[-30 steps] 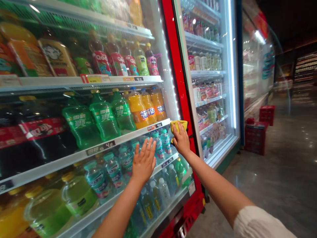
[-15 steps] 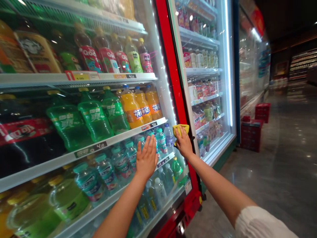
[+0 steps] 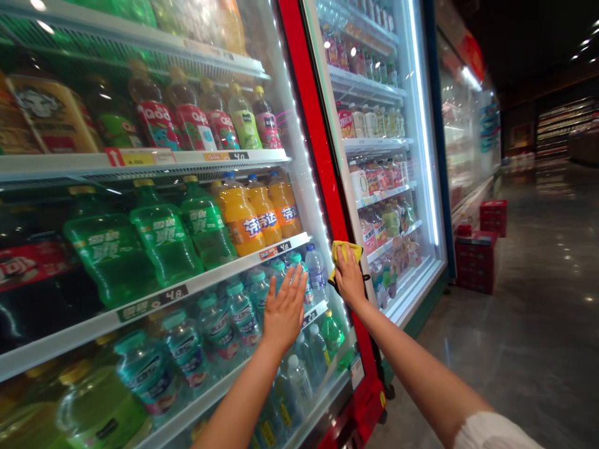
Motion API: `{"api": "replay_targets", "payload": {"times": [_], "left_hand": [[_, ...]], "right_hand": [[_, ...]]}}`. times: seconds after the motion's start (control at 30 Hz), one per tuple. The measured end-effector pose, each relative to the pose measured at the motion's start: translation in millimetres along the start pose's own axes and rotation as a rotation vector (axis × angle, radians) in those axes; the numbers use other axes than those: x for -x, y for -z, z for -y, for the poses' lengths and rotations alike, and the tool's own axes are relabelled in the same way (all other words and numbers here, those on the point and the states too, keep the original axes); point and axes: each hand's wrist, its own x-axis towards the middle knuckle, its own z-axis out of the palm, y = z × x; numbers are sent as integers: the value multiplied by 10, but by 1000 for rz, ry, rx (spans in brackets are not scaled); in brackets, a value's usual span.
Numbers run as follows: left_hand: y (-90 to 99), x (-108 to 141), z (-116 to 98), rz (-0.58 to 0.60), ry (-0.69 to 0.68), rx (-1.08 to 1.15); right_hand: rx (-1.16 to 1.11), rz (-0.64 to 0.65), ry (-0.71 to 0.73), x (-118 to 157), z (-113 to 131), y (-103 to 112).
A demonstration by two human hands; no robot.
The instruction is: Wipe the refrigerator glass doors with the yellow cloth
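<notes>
My right hand (image 3: 349,278) presses a yellow cloth (image 3: 345,251) with a dark edge against the red door frame (image 3: 312,106) of a drinks fridge. Its fingers lie over the cloth. To the left, my left hand (image 3: 284,308) is spread flat at the glass door, fingers apart and holding nothing. Behind the glass by this hand stand small bottles with turquoise caps (image 3: 243,315). On the shelf above are orange soda bottles (image 3: 241,215) and green soda bottles (image 3: 161,234).
A second lit fridge (image 3: 374,146) full of drinks adjoins on the right. Beyond it, red boxes (image 3: 475,262) are stacked on the shiny grey floor (image 3: 528,330). A dark door handle (image 3: 365,277) sticks out beside my right hand.
The view has shifted slightly. My left hand has moved a little right and down relative to the bottles. The right hand stays on the cloth at the frame, with more of the cloth's dark edge showing.
</notes>
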Motion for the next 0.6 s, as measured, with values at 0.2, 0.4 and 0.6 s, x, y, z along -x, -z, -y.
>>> {"api": "replay_targets", "payload": {"times": [0.2, 0.4, 0.6], "left_hand": [[-68, -80, -58, -15, -19, 11], [-55, -172, -38, -34, -11, 17], [1, -341, 63, -38, -15, 17]], "right_hand": [[-46, 13, 57, 23, -64, 25], [-21, 33, 128, -713, 25, 180], [-36, -1, 175, -1545, 204, 333]]}}
